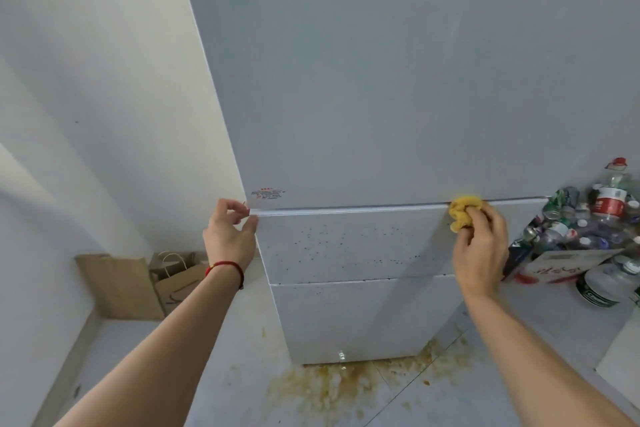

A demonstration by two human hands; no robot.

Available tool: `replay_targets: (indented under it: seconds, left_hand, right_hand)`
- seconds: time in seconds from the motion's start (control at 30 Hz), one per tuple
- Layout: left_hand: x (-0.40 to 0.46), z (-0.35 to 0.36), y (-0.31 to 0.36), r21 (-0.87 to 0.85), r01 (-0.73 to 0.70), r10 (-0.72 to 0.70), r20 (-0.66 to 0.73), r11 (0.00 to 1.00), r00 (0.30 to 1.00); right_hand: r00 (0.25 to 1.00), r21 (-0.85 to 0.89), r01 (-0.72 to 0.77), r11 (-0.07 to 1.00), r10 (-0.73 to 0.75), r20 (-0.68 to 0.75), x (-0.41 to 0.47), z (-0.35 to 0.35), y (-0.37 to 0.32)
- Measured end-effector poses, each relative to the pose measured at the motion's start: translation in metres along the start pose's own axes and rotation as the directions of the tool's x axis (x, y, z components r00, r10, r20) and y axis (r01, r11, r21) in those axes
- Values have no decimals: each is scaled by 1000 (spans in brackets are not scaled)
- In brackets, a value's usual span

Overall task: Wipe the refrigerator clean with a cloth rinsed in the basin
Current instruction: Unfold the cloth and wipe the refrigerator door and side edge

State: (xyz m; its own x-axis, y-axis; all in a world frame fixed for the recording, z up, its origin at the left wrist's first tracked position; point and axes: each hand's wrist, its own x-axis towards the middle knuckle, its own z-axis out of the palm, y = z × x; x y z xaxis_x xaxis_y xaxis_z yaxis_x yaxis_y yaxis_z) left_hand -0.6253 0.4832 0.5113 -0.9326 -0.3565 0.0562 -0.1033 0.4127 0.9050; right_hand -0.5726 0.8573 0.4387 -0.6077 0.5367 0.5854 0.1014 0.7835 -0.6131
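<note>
The yellow cloth (462,213), bunched in the right hand (479,246) at the refrigerator (363,97) door seam, should be drawn firmly along it while the left hand (230,236), apparently pinching the drawer edge, steadies it.

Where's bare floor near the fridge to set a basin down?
Left of the refrigerator, the floor between the paper bags and the yellowish spill is bare. Right side is crowded: a box of bottles.
</note>
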Motion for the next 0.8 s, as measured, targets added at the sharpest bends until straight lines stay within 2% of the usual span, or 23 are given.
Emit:
replay_targets:
  seconds: [0.1, 0.23, 0.27, 0.3, 0.37, 0.47, 0.5, 0.53, 0.57, 0.6, 0.63, 0.67, 0.73, 0.8]
  left_hand:
    - [2, -7, 1, -26, 9, -7, 79, 1000, 997]
    - [8, -24, -10, -40, 16, -4, 271, 999, 963]
    - [9, -28, -15, -37, 4, 7, 279, 999, 960]
    - [10, -35, -21, -38, -11, 21, 273, 999, 962]
    - [11, -49, -35, -55, -17, 30, 240, 998, 970]
    - [13, -72, -59, -73, 45, -30, 191, 996, 981]
    - [14, -83, -68, -87, 62, -47, 173, 994, 984]
    - [14, -93, -77, -105, 81, -64, 157, 991, 986]
    - [15, -102, -84, -128, 108, -90, 142, 986, 986]
    - [15, -113, -91, -156, 134, -114, 128, 979, 985]
    - [14, -122, -98, -182, 159, -137, 127, 970, 982]
    - [10, -131, -103, -209, 188, -159, 146, 960, 976]
    - [-2, -147, -110, -303, 295, -244, 195, 906, 950]
    - [-20, -158, -110, -403, 428, -326, 298, 809, 897]
  right_hand:
    - [993, 160, 95, 983, -105, 55, -47, 39, -62]
    - [962, 239, 158, 958, -204, 183, -101, 80, -155]
    - [958, 260, 137, 956, -195, 210, -109, 86, -177]
    - [949, 329, 52, 943, -149, 278, -117, 90, -203]
    - [921, 305, 88, 948, -194, 337, -126, 97, -253]
    - [831, 353, 196, 915, -346, 435, -143, 118, -287]
    - [776, 294, 335, 896, -439, 454, -149, 125, -295]
    - [728, 286, 386, 877, -481, 490, -152, 131, -299]
    - [716, 328, 331, 885, -462, 524, -154, 135, -301]
    - [727, 399, 171, 901, -389, 566, -158, 134, -309]
    - [742, 469, -27, 883, -297, 601, -160, 128, -314]
    - [728, 513, -276, 813, -172, 664, -161, 119, -319]
    - [550, 492, -706, 509, -43, 834, -169, 109, -329]
    - [343, 341, -909, 241, -37, 939, -177, 101, -331]
